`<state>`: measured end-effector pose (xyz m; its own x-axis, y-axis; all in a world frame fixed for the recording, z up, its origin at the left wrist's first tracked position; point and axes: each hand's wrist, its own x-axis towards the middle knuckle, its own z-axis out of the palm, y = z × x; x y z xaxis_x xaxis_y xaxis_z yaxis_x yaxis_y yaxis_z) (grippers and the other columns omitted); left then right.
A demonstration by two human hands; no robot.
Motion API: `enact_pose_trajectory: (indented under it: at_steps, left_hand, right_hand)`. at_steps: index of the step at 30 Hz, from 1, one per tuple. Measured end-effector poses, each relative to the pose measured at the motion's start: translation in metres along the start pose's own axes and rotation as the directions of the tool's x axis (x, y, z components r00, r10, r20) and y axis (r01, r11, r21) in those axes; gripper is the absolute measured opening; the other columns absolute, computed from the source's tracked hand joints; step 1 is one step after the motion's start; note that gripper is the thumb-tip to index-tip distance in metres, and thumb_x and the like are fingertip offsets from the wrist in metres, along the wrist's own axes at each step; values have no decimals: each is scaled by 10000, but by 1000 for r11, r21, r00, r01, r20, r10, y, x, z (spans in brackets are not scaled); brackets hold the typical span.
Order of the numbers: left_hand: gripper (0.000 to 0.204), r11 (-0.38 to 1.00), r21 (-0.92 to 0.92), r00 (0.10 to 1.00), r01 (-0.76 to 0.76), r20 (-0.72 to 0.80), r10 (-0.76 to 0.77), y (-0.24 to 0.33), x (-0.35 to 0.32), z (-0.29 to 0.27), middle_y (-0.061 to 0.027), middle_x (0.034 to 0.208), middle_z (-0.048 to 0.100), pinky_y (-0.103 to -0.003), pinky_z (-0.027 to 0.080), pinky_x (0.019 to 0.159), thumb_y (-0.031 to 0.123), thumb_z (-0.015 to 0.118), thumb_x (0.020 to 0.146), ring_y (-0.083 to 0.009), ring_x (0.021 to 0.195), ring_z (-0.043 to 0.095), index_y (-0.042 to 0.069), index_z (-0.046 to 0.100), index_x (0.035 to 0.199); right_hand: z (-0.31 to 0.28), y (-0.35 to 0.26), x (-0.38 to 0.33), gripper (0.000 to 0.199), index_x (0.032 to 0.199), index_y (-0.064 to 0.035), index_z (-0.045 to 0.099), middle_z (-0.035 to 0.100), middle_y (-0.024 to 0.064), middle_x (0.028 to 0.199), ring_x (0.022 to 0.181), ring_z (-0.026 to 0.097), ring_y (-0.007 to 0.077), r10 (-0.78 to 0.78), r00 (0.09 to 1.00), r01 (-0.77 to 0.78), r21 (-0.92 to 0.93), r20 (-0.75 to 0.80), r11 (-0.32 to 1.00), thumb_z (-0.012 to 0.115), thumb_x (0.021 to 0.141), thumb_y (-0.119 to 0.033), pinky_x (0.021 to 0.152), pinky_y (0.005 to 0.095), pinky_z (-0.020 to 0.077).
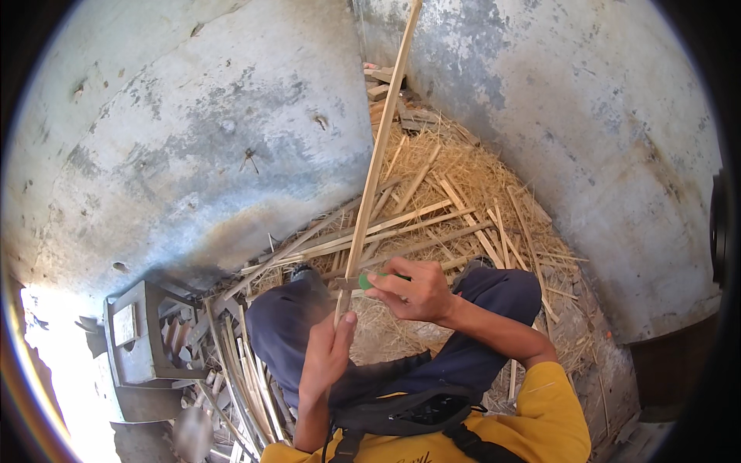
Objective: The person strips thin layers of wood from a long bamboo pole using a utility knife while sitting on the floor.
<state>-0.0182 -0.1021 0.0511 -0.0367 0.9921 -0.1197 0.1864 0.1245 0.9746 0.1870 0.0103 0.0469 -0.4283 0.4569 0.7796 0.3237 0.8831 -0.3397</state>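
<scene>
My left hand is closed around the lower end of a long, pale bamboo strip, thumb lying along it. The strip rises steeply away from me, and its far end leaves the top of the view. My right hand grips a knife by its green handle, fingers wrapped round it. The knife's short blade lies across the strip just above my left thumb, touching it. Both hands are held between my bent knees, in dark trousers.
Pale shavings and several loose strips cover the floor ahead, between two stained walls. Bricks lie in the far corner. At left are a dark box-like frame and a bundle of long strips.
</scene>
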Motion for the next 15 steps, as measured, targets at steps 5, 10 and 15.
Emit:
enact_pose_trajectory:
  at_steps: [5,10,15]
  left_hand:
    - [339,999,51,1000,-15,-3,15,-1,-3,-1,-12,673,480,-339,384,581,231,530,1160,-109,641,401,-13,579,929]
    - [338,998,62,1000,-8,-6,8,0,-3,-2,-27,666,479,-349,387,576,225,532,1157,-117,633,404,-18,579,927]
    - [335,993,118,1000,-28,-6,29,-7,-7,-3,-79,639,499,-372,397,566,223,549,1146,-147,600,430,-31,588,929]
  right_hand:
    - [3,6,-3,298,1086,-122,775,656,43,784,574,627,207,-13,1000,13,-5,-28,1000,914,826,-169,479,342,469]
    - [1,5,-1,290,1078,-124,782,653,42,785,575,627,201,-12,1000,12,-45,0,999,912,822,-164,483,338,471]
    - [-8,16,4,232,1055,-94,783,672,66,771,598,652,211,36,998,-41,-111,-44,993,889,855,-145,501,351,487]
